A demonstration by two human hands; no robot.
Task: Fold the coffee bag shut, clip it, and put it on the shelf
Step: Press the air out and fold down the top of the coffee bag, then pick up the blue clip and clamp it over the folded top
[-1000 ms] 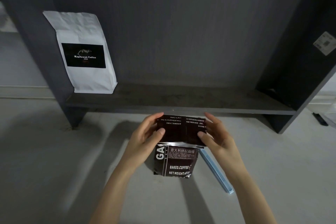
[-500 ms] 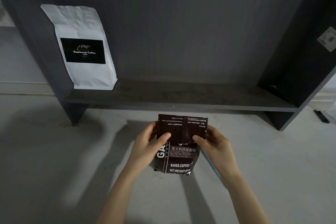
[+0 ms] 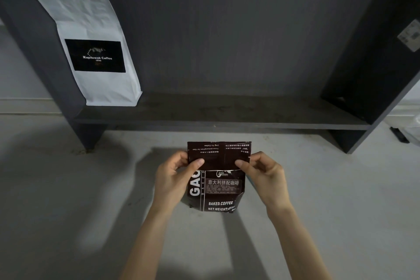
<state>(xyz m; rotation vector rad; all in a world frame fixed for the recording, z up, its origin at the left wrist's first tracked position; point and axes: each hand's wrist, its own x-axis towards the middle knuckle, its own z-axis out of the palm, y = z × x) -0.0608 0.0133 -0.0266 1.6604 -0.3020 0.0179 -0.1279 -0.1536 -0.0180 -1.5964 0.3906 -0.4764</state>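
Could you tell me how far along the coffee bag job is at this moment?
Done: the dark coffee bag's top flap is folded over. In hand: left hand and right hand pinch that fold. Left: no clip on it, and the shelf holds only the white bag.

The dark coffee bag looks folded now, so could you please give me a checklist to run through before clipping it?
1. Top flap of the dark coffee bag folded forward over the front: ok.
2. Left hand pinching the flap's left edge: ok.
3. Right hand pinching the right edge: ok.
4. Clip within view: not ok, only a light sliver shows beside the right hand, so cannot tell.
5. A hand free for the clip: not ok, both hold the bag.
6. Room on the shelf beside the white coffee bag: ok.
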